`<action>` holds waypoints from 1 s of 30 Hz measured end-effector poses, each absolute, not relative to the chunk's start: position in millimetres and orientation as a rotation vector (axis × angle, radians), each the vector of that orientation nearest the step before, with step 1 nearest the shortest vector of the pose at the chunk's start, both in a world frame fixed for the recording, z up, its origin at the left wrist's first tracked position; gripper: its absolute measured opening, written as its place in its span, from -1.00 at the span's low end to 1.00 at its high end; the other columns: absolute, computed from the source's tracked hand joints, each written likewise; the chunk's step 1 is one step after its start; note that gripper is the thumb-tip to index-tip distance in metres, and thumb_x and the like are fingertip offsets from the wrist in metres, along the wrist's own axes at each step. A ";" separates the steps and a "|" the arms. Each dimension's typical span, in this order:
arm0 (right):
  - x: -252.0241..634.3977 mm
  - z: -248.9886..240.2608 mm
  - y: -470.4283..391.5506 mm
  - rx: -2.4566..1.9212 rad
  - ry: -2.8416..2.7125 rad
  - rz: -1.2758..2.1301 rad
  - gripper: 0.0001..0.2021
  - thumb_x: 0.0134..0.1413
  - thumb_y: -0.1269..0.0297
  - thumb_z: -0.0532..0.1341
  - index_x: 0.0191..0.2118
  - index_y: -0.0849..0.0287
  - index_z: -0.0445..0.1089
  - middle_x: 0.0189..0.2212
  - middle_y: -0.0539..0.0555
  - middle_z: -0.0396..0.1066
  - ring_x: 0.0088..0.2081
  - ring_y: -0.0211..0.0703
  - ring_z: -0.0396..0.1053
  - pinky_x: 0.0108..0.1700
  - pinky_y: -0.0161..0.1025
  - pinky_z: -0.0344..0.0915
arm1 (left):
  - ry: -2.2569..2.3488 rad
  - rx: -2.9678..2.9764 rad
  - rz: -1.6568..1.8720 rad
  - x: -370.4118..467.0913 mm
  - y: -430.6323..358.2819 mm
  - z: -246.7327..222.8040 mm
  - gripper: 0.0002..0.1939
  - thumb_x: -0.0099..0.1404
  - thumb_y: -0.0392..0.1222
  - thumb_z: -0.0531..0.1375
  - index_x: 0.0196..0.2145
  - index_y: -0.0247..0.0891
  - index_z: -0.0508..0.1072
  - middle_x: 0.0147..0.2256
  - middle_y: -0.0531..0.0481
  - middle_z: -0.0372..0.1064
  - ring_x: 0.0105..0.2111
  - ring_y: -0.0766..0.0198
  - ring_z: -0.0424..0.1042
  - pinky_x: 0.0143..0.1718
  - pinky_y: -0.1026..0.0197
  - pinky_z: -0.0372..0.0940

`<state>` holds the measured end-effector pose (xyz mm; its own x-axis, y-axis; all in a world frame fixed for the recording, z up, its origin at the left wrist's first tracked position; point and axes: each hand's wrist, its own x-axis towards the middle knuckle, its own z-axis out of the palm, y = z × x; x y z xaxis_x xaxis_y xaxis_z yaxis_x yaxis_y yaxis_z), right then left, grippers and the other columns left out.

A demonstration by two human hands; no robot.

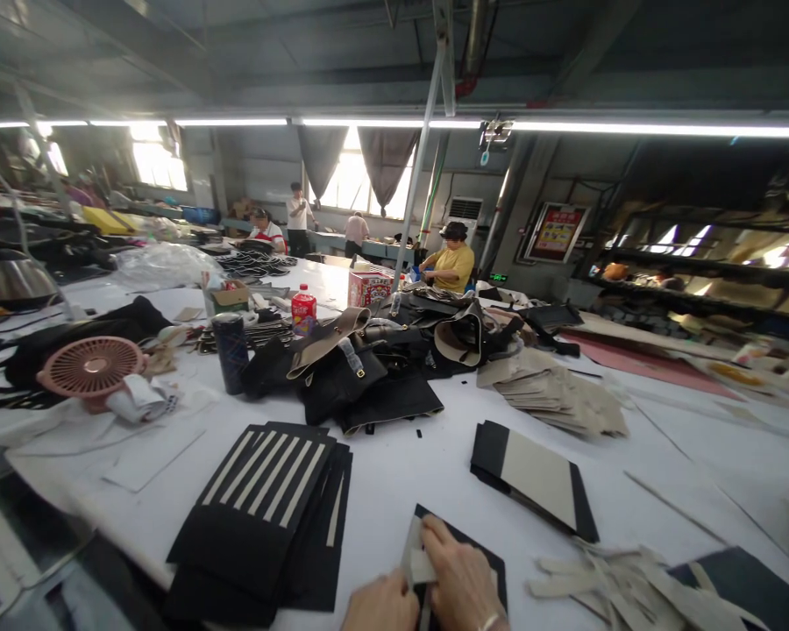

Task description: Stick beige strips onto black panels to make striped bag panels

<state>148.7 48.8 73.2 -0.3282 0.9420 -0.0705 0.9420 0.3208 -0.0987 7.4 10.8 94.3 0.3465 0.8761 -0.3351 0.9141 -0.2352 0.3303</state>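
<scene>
At the near edge of the table a black panel [493, 561] lies under my hands, with a pale grey strip [413, 545] across its left part. My right hand [461, 574] is closed, its bent fingers pressed on the strip. My left hand [382, 603] is closed at the strip's near left end, its fingertips partly hidden. To the left lies a stack of black panels [237, 543], the top one bearing several pale stripes. On the right rests a smaller stack of panels [539, 478], black with a wide grey band.
Loose pale strips [605, 583] lie to the right beside a dark sheet [749, 583]. Beyond are grey pieces [558, 394], a heap of black bags [348, 377], a dark tumbler [231, 350], a red bottle [303, 308] and a pink fan [93, 366]. A person in yellow [455, 263] works across the table.
</scene>
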 end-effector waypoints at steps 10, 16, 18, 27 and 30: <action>147.5 37.2 40.9 1.788 2.387 -0.120 -0.14 -0.39 0.60 0.03 0.23 0.13 0.05 0.24 0.13 -0.07 -0.20 0.03 0.45 -0.29 -0.21 0.39 | 1.458 2.299 -0.262 27.6 114.7 117.2 -0.83 0.13 -0.31 0.20 -0.27 -0.28 0.45 -0.22 -0.10 0.43 -0.19 0.14 0.41 -0.19 0.09 0.34; 146.2 33.6 43.0 1.769 2.381 -0.100 -0.15 -0.38 0.62 0.04 0.22 0.15 0.07 0.24 0.16 -0.07 -0.29 0.02 0.47 -0.35 -0.19 0.41 | 1.306 2.306 -0.576 48.2 143.0 112.7 -0.87 0.00 -0.32 0.29 -0.41 -0.35 0.47 -0.33 -0.11 0.46 -0.22 0.09 0.43 -0.21 0.01 0.35; 143.9 37.5 42.6 1.784 2.371 -0.098 -0.16 -0.37 0.64 0.03 0.21 0.14 0.09 0.24 0.15 -0.06 -0.30 0.01 0.48 -0.34 -0.19 0.41 | 1.269 2.325 -0.583 50.9 145.9 113.0 -0.83 -0.10 -0.37 0.30 -0.44 -0.38 0.47 -0.33 -0.19 0.46 -0.22 0.00 0.43 -0.21 -0.03 0.35; 138.7 58.6 35.5 1.787 2.431 -0.078 -0.18 -0.35 0.66 -0.03 0.21 0.20 0.08 0.22 0.15 0.01 -0.28 0.02 0.47 -0.29 -0.09 0.42 | 1.256 2.307 -0.194 4.4 100.1 121.2 -0.57 -0.07 -0.32 0.18 -0.16 -0.22 0.37 -0.26 -0.12 0.45 -0.28 0.02 0.44 -0.35 0.10 0.35; 140.8 58.5 33.9 1.775 2.502 -0.117 -0.23 -0.28 0.63 -0.05 0.20 0.20 0.09 0.22 0.15 -0.01 -0.24 0.01 0.46 -0.27 -0.09 0.41 | 1.245 2.291 -0.086 -26.8 60.7 136.9 -0.60 0.01 -0.31 0.15 -0.13 -0.18 0.32 -0.33 0.00 0.45 -0.27 0.10 0.42 -0.27 0.12 0.32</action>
